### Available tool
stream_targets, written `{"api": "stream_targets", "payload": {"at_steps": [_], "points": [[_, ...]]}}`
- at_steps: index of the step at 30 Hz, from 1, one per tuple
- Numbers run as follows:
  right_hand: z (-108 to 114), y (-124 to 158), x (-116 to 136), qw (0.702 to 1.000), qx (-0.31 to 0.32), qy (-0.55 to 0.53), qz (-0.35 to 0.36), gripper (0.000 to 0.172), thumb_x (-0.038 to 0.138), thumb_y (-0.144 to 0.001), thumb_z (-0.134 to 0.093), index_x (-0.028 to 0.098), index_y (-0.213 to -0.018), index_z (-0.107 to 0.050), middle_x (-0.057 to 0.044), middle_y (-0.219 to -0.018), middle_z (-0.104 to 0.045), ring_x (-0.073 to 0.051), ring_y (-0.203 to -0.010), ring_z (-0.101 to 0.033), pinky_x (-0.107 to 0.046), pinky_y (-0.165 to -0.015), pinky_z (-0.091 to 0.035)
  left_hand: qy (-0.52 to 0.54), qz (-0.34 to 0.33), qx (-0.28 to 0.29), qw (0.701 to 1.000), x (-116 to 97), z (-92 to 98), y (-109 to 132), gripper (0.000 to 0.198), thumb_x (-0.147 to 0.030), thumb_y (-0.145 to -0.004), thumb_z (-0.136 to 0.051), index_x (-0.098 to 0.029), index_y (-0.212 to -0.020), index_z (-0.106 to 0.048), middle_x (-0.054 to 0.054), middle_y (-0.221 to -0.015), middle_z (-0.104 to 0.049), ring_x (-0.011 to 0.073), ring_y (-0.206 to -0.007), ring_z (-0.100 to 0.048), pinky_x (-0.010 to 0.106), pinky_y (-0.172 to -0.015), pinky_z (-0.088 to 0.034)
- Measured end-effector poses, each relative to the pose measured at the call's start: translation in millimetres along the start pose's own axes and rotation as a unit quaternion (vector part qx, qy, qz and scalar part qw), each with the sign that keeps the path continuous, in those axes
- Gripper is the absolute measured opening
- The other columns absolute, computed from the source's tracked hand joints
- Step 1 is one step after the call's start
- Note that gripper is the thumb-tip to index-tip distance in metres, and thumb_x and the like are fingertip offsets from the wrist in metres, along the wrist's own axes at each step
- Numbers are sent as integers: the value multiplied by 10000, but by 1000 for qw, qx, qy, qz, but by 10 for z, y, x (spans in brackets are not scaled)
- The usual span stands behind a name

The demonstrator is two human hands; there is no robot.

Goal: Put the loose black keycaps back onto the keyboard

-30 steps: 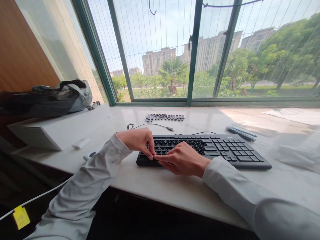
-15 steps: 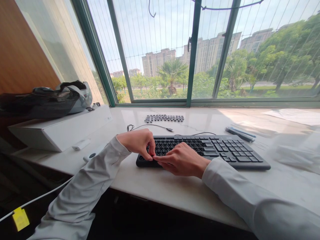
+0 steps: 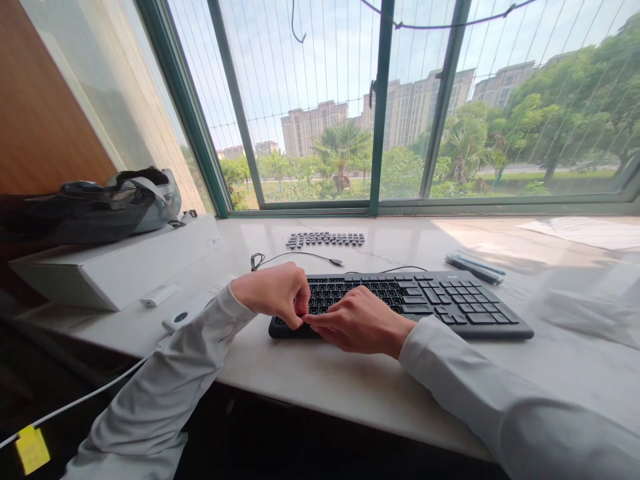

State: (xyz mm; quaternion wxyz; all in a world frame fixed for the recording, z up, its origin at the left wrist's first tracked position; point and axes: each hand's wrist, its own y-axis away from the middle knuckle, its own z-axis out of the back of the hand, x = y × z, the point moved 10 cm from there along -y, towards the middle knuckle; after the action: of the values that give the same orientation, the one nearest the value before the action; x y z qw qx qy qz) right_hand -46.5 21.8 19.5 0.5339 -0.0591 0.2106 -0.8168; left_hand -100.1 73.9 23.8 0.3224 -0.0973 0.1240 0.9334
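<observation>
A black keyboard [image 3: 425, 303] lies on the white marble sill [image 3: 320, 380]. My left hand [image 3: 273, 293] is curled over its front left corner, fingertips pinched down on the keys there. Coming across from the right, my right hand [image 3: 360, 323] has its fingers pressed together, meeting the left fingertips at the same spot. What the fingertips pinch is too small to make out. Behind the keyboard, a set of loose dark keycaps [image 3: 325, 239] lies in rows.
A thin black cable [image 3: 295, 257] runs behind the keyboard. Dark flat tools [image 3: 475, 268] lie at the back right. A white box [image 3: 115, 267] with a black bag [image 3: 85, 207] on top stands at left, beside small white devices [image 3: 157, 295]. Windows close off the far edge.
Both hands have slid slightly toward the keyboard's front left edge and stay pinched together. The view has shifted a little to the right and down.
</observation>
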Motion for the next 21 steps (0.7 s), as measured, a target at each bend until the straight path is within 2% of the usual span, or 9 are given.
{"api": "stream_targets", "payload": {"at_steps": [7,14,21], "points": [[13,-3,-8,1000,-3,-2,-4,321,300,-926,-369,325,-1086,-645,-6,-630,-681,-74,-466,-471,-273,-511,-143,26,7,6,1000,62,-4,-8,121,-212,-573,-689,-192,-683,-738,-25,-648,-690,91,-543,-561,180,-493,-386],[14,1,-16,1000,-1,-14,-5,323,307,-927,-375,331,-1123,-631,-5,-670,-699,-74,-485,-500,-264,-511,-152,53,-4,41,998,146,2,-5,245,-364,-598,-750,-224,-799,-771,-19,-649,-703,95,-557,-559,186,-542,-393],[14,12,-4,1000,-6,-4,7,333,313,-933,-361,342,-1157,-606,8,-674,-694,-69,-482,-481,-264,-513,-138,43,-1,9,999,70,33,26,164,-249,-606,-707,-222,-755,-769,-30,-648,-700,85,-537,-539,183,-519,-379]]}}
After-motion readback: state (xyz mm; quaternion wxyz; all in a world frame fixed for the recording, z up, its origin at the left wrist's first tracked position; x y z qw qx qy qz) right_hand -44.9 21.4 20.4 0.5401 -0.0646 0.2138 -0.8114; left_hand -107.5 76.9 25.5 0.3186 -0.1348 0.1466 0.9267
